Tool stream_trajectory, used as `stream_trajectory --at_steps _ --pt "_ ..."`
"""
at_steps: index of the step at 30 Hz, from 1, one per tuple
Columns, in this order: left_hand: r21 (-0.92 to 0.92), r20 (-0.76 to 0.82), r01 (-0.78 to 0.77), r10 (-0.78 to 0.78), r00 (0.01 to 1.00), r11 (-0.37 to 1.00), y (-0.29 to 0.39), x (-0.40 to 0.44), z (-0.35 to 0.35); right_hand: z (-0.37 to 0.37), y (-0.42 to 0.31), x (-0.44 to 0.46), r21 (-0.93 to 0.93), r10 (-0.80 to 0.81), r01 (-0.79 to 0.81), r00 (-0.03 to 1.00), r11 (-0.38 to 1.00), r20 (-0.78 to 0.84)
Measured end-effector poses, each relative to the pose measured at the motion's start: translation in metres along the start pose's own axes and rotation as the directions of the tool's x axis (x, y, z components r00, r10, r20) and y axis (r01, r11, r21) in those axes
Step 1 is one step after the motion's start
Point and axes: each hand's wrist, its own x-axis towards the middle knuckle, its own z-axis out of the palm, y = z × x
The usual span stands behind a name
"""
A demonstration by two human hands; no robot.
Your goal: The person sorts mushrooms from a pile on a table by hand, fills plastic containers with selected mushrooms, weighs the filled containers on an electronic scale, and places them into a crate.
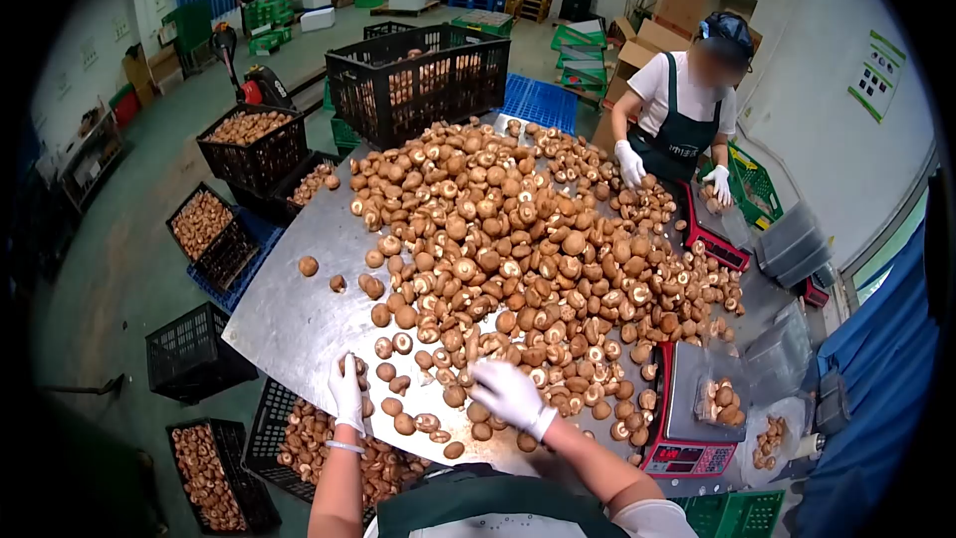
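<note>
Mushrooms [518, 239] — scale [682, 413] beside, crates [204, 354] around

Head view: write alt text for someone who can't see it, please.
The wearer's white-gloved right hand is over the near edge of a big mushroom heap on a metal table; the left hand, also gloved, is at the table's edge. At right stands a red scale bearing some mushrooms; a co-worker stands beyond. Black crates stand at left.

R hand [510, 400] is blurred, fingertips [478, 377] unclear. Mushroom [359, 368] at L hand [347, 396] is part-hidden by fingers [351, 373]. Blk crate [262, 430] is part-hidden under tbl [289, 314] & L forearm [339, 488]. Scale readout [680, 455] & wall poster [878, 75] txt too small to read. Grn crate [753, 515] is cut off at btm edge.
</note>
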Motion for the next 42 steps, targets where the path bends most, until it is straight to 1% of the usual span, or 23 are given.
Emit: stream_trajectory --at_steps 1,3,5,6,9,13,17,20,21,24,25,26,29,30,31,33,34,35,37,38,39,41,42 --pt "-0.003 -0.008 -0.007 0.007 1.000 1.000 0.000 0.000 0.000 -0.005 0.006 0.012 0.009 0.073 -0.072 0.993 0.997 -0.097" --pt "-0.008 -0.016 -0.012 0.012 1.000 1.000 -0.005 0.002 -0.001 0.006 0.032 0.034 -0.077 0.207 -0.214 0.974 0.974 -0.090" --pt "0.058 0.002 -0.055 0.055 0.998 0.997 -0.009 0.006 -0.004 0.018 0.033 0.048 -0.306 0.283 -0.243 0.955 0.921 0.093" --pt "0.008 0.005 -0.043 0.043 0.999 0.999 -0.010 0.006 -0.005 0.027 0.029 0.048 -0.395 0.254 -0.185 0.959 0.900 0.130" --pt "0.074 0.020 -0.034 0.033 0.999 0.997 -0.011 0.007 -0.009 0.030 0.017 0.034 -0.371 0.178 -0.136 0.981 0.919 0.081" --pt "-0.030 -0.022 -0.026 0.026 0.999 0.999 -0.004 0.002 0.001 0.025 0.032 0.007 -0.123 0.084 -0.085 0.996 0.989 -0.013" --pt "-0.014 -0.010 0.011 -0.011 1.000 1.000 0.006 0.000 0.001 0.018 0.051 -0.006 0.139 0.151 -0.132 0.979 0.981 -0.134" --pt "-0.057 -0.069 0.138 -0.141 0.988 0.989 0.016 -0.001 -0.002 0.007 0.042 -0.007 0.135 0.129 -0.119 0.990 0.984 -0.064" --pt "-0.063 0.015 0.150 -0.149 0.989 0.987 0.006 0.008 -0.017 0.005 0.036 -0.008 0.115 0.139 -0.132 0.989 0.985 -0.057" --pt "-0.296 0.228 0.415 -0.358 0.905 0.860 0.015 -0.014 -0.012 0.007 0.032 -0.010 0.043 0.165 -0.163 0.986 0.986 -0.034" --pt "-0.412 0.283 0.474 -0.386 0.878 0.778 0.030 -0.033 0.004 0.012 0.034 -0.010 0.169 0.261 -0.244 0.961 0.955 -0.093" --pt "-0.448 0.511 0.632 -0.399 0.761 0.633 0.017 -0.036 -0.002 0.017 0.037 -0.010 0.297 0.361 -0.310 0.923 0.903 -0.136" --pt "-0.332 0.497 0.713 -0.528 0.689 0.618 0.013 -0.072 0.013 0.019 0.040 -0.003 0.645 0.619 -0.508 0.782 0.571 0.067" --pt "-0.311 0.468 0.711 -0.550 0.692 0.630 0.027 -0.088 0.026 0.013 0.037 -0.001 0.703 0.601 -0.478 0.794 0.526 0.090" --pt "-0.247 0.591 0.721 -0.489 0.642 0.647 0.033 -0.096 0.027 0.011 0.032 -0.002 0.703 0.600 -0.478 0.795 0.527 0.090" --pt "-0.154 0.459 0.759 -0.634 0.622 0.633 0.047 -0.111 0.043 0.007 0.020 -0.002 0.746 0.575 -0.435 0.813 0.504 0.086" --pt "-0.082 0.593 0.777 -0.597 0.541 0.624 0.008 -0.099 0.022 -0.009 -0.007 0.002 0.637 0.519 -0.367 0.853 0.678 -0.061" --pt "-0.086 0.592 0.777 -0.595 0.543 0.624 0.014 -0.104 0.025 -0.008 -0.013 0.000 0.401 0.381 -0.294 0.911 0.868 -0.157" --pt "-0.031 0.631 0.796 -0.606 0.484 0.604 0.024 -0.118 0.033 -0.003 -0.035 -0.006 0.116 0.118 -0.099 0.977 0.988 -0.176" --pt "-0.003 0.641 0.786 -0.603 0.476 0.618 0.029 -0.124 0.038 0.002 -0.046 -0.009 0.111 0.065 -0.055 0.994 0.992 -0.091" --pt "-0.054 0.791 0.869 -0.509 0.338 0.492 -0.004 -0.111 0.018 0.009 -0.054 -0.013 0.108 0.011 -0.010 1.000 0.994 -0.007" --pt "-0.040 0.580 0.820 -0.654 0.485 0.572 0.017 -0.127 0.032 0.016 -0.063 -0.014 0.177 -0.053 0.061 0.997 0.982 -0.050" --pt "-0.078 0.591 0.779 -0.600 0.539 0.622 0.008 -0.127 0.024 0.012 -0.056 -0.009 0.271 -0.005 0.005 1.000 0.963 -0.001"
